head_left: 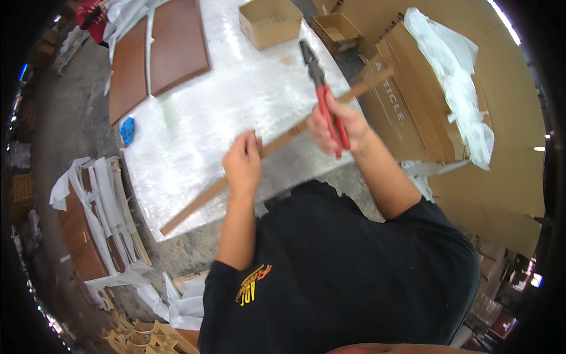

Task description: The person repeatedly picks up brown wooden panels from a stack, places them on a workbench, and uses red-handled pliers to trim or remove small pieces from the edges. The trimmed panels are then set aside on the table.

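Note:
A long, narrow brown wooden strip [200, 200] runs slantwise across the near side of the wrapped table [194, 118], its far right end reaching past the table edge. My left hand [243, 162] is closed at the strip's middle, fingers curled and thumb side up; the hand hides that stretch of wood. In my right hand [339, 127] is a pair of pliers [322, 94] with red handles and dark jaws pointing up and away. The pliers are held above the strip, which passes behind that hand. The right hand is slightly blurred.
Reddish-brown wooden panels [177, 44] lie at the table's far left, near a blue crumpled item [127, 130]. An open cardboard box [271, 23] stands at the back. A large carton [407, 100] with white foam wrap is on the right. Wrapped panels [88, 230] lean at lower left.

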`<state>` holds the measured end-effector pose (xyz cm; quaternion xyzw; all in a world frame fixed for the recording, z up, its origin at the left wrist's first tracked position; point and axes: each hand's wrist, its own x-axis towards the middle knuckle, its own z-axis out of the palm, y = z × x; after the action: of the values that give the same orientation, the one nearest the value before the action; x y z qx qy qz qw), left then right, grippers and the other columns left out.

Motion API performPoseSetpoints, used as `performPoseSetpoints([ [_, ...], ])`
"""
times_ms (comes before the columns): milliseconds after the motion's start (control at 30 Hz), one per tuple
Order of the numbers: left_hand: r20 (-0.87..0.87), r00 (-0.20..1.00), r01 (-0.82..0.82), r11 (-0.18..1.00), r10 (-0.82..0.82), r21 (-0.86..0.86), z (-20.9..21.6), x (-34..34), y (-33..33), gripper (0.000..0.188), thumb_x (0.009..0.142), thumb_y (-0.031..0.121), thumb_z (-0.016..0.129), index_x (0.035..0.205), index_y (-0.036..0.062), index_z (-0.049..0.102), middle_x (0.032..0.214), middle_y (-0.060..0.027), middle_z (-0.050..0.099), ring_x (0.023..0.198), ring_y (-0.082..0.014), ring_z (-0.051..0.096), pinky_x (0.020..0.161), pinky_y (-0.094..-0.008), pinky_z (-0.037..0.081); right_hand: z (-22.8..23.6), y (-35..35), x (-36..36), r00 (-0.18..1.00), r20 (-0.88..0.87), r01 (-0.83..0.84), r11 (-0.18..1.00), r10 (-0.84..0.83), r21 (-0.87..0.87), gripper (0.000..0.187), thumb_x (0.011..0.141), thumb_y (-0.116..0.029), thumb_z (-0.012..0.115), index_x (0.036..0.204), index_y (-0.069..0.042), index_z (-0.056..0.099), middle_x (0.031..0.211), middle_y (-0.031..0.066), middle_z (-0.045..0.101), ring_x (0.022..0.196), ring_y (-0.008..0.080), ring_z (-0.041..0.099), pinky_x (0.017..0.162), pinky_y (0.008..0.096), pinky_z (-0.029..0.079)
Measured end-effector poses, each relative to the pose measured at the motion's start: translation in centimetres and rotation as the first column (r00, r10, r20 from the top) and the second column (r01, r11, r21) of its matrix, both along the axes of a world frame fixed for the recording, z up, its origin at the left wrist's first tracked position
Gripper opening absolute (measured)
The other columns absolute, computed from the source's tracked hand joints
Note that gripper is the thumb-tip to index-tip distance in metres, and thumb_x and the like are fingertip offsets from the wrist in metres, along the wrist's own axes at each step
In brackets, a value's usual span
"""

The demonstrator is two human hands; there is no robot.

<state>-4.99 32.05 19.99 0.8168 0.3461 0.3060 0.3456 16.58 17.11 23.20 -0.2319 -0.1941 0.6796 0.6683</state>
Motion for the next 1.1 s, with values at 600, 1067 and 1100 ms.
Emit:
performPoseSetpoints([
  [600, -0.308, 0.930, 0.176, 0.979, -0.200, -0.104, 0.6, 6.3, 13.0, 0.019, 0.102, 0.019, 0.069, 0.105, 0.0017, 0.077, 0.083, -0.0155, 0.074, 0.066, -0.0234, 0.070, 0.065, -0.0359, 0.055, -10.7, 20.6, 25.1, 0.811, 0.437, -0.013, 0.758, 0.389, -0.652, 0.048, 0.107, -0.047, 0.057, 0.103, 0.000, 0.067, 0.097, 0.0213, 0.077, 0.063, 0.0168, 0.070, 0.055, 0.0310, 0.060],
  [1067, -0.527, 0.344, 0.543, 0.623, -0.777, -0.564, 0.3, 9.1, 17.5, 0.037, 0.099, 0.036, 0.074, 0.113, 0.0023, 0.069, 0.127, -0.0206, 0.071, 0.112, -0.0349, 0.068, 0.099, -0.0443, 0.053, -4.8, -24.8, 12.2, 0.480, 0.841, 0.855, 0.347, -0.248, -0.386, 0.044, 0.103, -0.050, 0.064, 0.096, -0.007, 0.065, 0.072, 0.0063, 0.069, 0.045, 0.0117, 0.055, 0.040, 0.0247, 0.039],
  [1100, -0.507, 0.226, 0.467, 0.549, -0.832, -0.693, 2.5, 4.2, 15.9, 0.055, 0.097, 0.046, 0.075, 0.134, 0.0045, 0.067, 0.141, -0.0216, 0.066, 0.127, -0.0342, 0.064, 0.109, -0.0443, 0.050, -7.4, -27.2, 9.6, 0.545, 0.748, 0.833, 0.147, -0.377, -0.533, 0.044, 0.102, -0.052, 0.064, 0.097, -0.009, 0.065, 0.071, 0.0050, 0.068, 0.047, 0.0114, 0.055, 0.041, 0.0248, 0.038],
])
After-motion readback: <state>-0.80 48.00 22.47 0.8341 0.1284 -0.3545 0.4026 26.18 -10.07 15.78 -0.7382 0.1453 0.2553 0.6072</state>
